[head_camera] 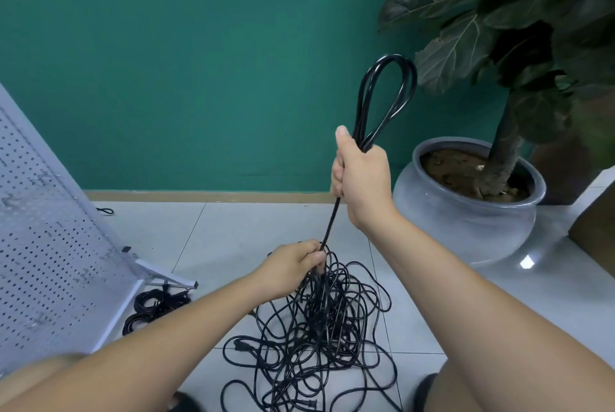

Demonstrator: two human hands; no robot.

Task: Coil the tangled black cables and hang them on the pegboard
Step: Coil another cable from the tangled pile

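the right hand (pixel 361 175) is raised just past the centre of the view toward 1 o'clock, its fist closed tight around a looped bundle of glossy black cable (pixel 386 92), with the thumb pointing up along the strands. the loops stand upright out of the top of the fist toward 12 o'clock, in front of the flat teal wall (pixel 199 62). from the bottom of that fist a single taut black strand (pixel 331 222) runs down toward 6 o'clock to the left hand (pixel 293 265), which sits just below centre, fingers curled and pinching the strand where it meets the heap. directly under the left hand, from centre down to the 6 o'clock edge, a tangled pile of thin black cables (pixel 319 338) sprawls on the pale grey tiled floor (pixel 233 228), with a black plug (pixel 239 346) showing on its 9 o'clock side. at 9 o'clock a white perforated metal pegboard (pixel 50 245) stands tilted, its frame foot resting on the tiles. just beside that foot, at about 8 o'clock, a few coiled black cables (pixel 156 305) lie on the floor, apart from the tangle. at 3 o'clock a round grey glazed pot (pixel 466 232) filled with brown soil holds a plant with broad dark green leaves (pixel 466 42), which fill the 2 o'clock corner; its nearest leaf appears just beside the top of the loops. both bare forearms reach in from the bottom edge.
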